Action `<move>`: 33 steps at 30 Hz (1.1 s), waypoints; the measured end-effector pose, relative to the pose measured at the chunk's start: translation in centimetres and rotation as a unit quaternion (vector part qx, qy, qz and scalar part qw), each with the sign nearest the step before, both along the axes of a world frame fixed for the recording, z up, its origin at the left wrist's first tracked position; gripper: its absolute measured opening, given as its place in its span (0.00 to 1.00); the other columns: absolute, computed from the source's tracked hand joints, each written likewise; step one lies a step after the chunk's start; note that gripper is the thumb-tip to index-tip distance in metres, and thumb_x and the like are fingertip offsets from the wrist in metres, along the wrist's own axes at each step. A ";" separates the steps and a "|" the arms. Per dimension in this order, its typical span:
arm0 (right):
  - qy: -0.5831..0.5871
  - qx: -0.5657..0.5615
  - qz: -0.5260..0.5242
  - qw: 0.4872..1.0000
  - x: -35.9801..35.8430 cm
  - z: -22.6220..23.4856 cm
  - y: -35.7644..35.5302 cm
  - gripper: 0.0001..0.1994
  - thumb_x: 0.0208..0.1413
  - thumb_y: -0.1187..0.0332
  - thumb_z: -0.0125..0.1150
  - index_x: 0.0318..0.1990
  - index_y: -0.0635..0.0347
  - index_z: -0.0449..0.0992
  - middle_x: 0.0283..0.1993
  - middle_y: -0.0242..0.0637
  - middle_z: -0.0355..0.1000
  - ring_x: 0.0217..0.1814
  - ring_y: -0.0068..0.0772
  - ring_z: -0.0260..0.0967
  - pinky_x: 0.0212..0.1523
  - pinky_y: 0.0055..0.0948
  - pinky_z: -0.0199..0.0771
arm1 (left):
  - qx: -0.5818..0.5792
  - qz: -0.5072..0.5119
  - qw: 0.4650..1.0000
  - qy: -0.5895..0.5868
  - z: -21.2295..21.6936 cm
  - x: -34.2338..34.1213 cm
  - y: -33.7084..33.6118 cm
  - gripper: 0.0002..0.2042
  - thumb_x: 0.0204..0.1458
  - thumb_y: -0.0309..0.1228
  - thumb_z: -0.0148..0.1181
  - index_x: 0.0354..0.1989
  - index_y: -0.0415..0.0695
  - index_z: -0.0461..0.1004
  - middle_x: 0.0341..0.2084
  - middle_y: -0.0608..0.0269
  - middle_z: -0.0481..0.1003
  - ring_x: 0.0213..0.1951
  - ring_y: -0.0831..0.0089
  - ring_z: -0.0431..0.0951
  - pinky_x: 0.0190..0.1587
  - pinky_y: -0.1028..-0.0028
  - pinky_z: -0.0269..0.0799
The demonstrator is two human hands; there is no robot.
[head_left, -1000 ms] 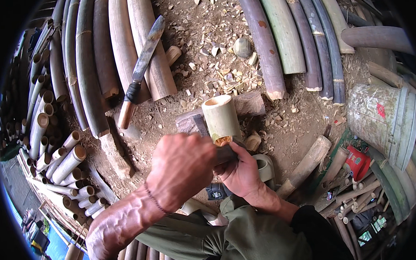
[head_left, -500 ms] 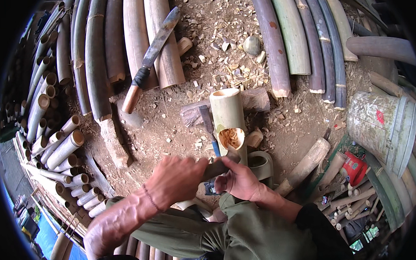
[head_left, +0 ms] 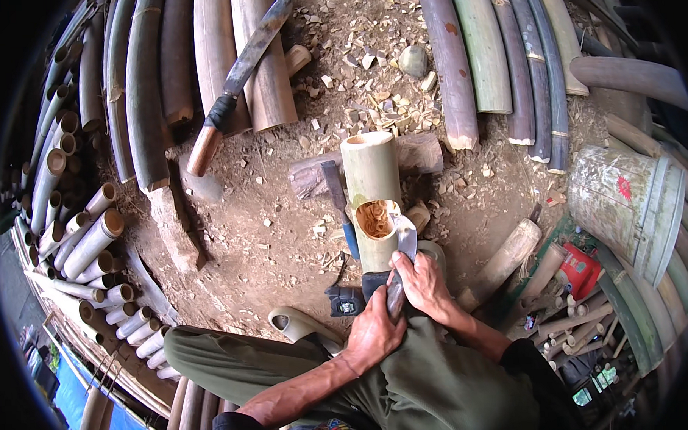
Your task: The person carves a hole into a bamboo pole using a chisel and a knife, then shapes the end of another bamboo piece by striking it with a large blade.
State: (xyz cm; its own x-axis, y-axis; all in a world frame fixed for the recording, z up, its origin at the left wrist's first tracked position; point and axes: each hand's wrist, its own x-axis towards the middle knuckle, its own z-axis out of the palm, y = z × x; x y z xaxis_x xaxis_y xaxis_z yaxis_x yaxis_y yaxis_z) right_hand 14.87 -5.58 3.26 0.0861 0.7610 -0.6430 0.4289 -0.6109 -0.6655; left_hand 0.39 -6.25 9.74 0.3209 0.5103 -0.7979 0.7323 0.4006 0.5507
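1. Head view: our left hand (head_left: 374,331) closes around the knife (head_left: 401,270) handle.
2. Our right hand (head_left: 422,284), nearer, grips it too.
3. Bamboo section (head_left: 374,195) lies directly ahead on the ground, long axis pointing away.

Both forearms are bare from the elbow down, sinewy, with raised veins showing along the left one. The left hand (head_left: 375,334) and right hand (head_left: 422,284) wear no gloves and no rings that can be made out. A dark sleeve (head_left: 527,360), rolled or short, ends near the right elbow. The olive-green cloth trousers (head_left: 411,387) are creased over the knees. A pale rubber sandal (head_left: 298,324) shows beside the left leg.
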 end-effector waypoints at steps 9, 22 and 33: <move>0.250 0.080 -0.071 0.962 2.1 6.2 -0.6 0.10 0.62 0.69 0.56 0.45 0.64 0.67 0.34 0.38 0.70 0.34 0.33 0.71 0.39 0.33 0.73 | 0.099 0.033 0.972 -0.208 -1.0 1.0 -1.0 0.40 0.48 0.33 0.68 0.65 0.32 0.48 0.54 0.33 0.63 0.52 0.40 0.70 0.53 0.55 0.70; -0.217 0.028 0.486 0.846 4.6 11.1 8.8 0.19 0.55 0.68 0.58 0.53 0.65 0.67 0.27 0.48 0.75 0.30 0.49 0.77 0.32 0.45 0.77 | -0.374 0.521 0.671 -0.374 -5.2 5.7 4.4 0.23 0.66 0.48 0.43 0.61 0.46 0.69 0.32 0.71 0.72 0.28 0.80 0.65 0.33 0.77 0.63; -0.080 -0.118 0.381 0.914 2.3 9.2 7.5 0.25 0.50 0.72 0.58 0.56 0.69 0.60 0.28 0.60 0.74 0.34 0.65 0.73 0.39 0.55 0.74 | -0.262 0.435 0.842 -0.184 -4.1 2.9 5.5 0.20 0.63 0.42 0.46 0.46 0.39 0.79 0.17 0.70 0.68 0.17 0.81 0.62 0.21 0.77 0.60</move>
